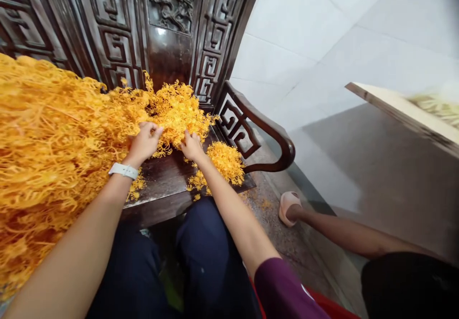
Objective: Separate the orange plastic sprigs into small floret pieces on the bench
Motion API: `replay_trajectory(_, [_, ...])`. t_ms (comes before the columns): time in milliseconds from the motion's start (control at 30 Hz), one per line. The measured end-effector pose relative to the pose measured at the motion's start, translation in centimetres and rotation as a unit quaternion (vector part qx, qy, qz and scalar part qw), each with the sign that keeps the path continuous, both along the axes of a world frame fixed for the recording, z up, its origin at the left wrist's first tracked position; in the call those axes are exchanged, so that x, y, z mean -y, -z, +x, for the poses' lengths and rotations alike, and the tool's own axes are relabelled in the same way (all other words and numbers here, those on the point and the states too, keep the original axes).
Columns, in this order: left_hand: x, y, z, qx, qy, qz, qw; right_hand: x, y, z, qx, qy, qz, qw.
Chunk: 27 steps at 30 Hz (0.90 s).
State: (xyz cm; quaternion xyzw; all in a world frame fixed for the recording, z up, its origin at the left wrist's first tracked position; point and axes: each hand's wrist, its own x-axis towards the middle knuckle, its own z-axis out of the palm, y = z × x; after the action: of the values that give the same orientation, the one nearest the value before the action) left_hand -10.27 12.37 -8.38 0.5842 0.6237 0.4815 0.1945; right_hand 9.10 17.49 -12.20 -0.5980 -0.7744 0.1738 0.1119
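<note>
A large heap of orange-yellow, frilly artificial flower pieces (46, 156) covers the left of the dark wooden bench (158, 178) and reaches across toward its back. At the heap's right end my left hand (145, 143), with a pale watch (124, 170) on the wrist, has its fingers curled in a pinch at the flower pieces. Just to its right, my right hand (192, 146) pinches at the edge of the same clump. Exactly which pieces lie between the fingertips is hard to see. A smaller pile of orange flower pieces (225, 162) lies beside my right forearm.
The bench has a carved backrest (170, 56) and a curved armrest (283, 149) at the right. Beyond it are another person's leg (337, 230) and pink slipper (289, 208). A board-like edge (401, 106) juts in at right, with pale yellow strands on it.
</note>
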Motion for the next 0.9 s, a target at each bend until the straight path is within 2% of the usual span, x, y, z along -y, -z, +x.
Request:
replay_trajectory(133, [0.0, -1.5, 0.8, 0.06, 0.001, 0.034, 0.998, -0.8, 0.3, -0.3, 0.0, -0.001, -0.011, 1.0])
replay_trajectory(200, [-0.1, -2.4, 1.2, 0.161, -0.006, 0.054, 0.985, -1.1, 0.3, -0.2, -0.007, 0.009, -0.011, 1.0])
replay_trajectory(267, [0.1, -3.4, 1.4, 0.325, -0.009, 0.069, 0.943, -1.4, 0.4, 0.1, -0.017, 0.023, -0.014, 0.999])
replay_trajectory(333, [0.5, -4.5, 1.2, 0.467, 0.001, 0.074, 0.881, -1.7, 0.7, 0.5, -0.032, 0.038, -0.022, 0.999])
replay_trajectory(400, [1.1, -5.4, 1.1, 0.509, 0.017, 0.079, 0.857, -1.9, 1.0, 0.8, -0.053, 0.053, -0.032, 0.997])
replay_trajectory(467, [1.5, -5.8, 1.2, 0.486, 0.035, 0.087, 0.869, -2.1, 1.3, 1.0, -0.083, 0.073, -0.036, 0.993])
replay_trajectory(533, [1.6, -5.4, 1.6, 0.425, 0.051, 0.086, 0.9, -2.0, 1.3, 1.2, -0.117, 0.1, -0.026, 0.988])
replay_trajectory(600, [1.2, -4.3, 2.2, 0.363, 0.06, 0.069, 0.927, -1.6, 0.9, 1.5, -0.146, 0.144, -0.006, 0.979])
replay_trajectory(667, [0.4, -2.9, 2.6, 0.332, 0.061, 0.05, 0.94, -0.8, -0.1, 2.0, -0.162, 0.201, 0.015, 0.966])
replay_trajectory(733, [-0.3, -1.5, 2.7, 0.315, 0.065, 0.044, 0.946, 0.3, -1.6, 2.5, -0.178, 0.232, 0.075, 0.953])
replay_trajectory(767, [-0.5, -1.0, 2.8, 0.308, 0.071, 0.043, 0.948, 0.8, -2.3, 2.6, -0.191, 0.214, 0.126, 0.95])
replay_trajectory(800, [-0.7, -0.5, 2.8, 0.302, 0.08, 0.042, 0.949, 1.3, -3.1, 2.6, -0.203, 0.168, 0.183, 0.947])
replay_trajectory(867, [-0.8, 0.2, 2.8, 0.29, 0.101, 0.038, 0.951, 2.1, -4.1, 2.1, -0.207, 0.014, 0.271, 0.94])
replay_trajectory(900, [-0.8, 0.4, 2.7, 0.283, 0.112, 0.035, 0.952, 2.4, -4.4, 1.6, -0.203, -0.059, 0.286, 0.935])
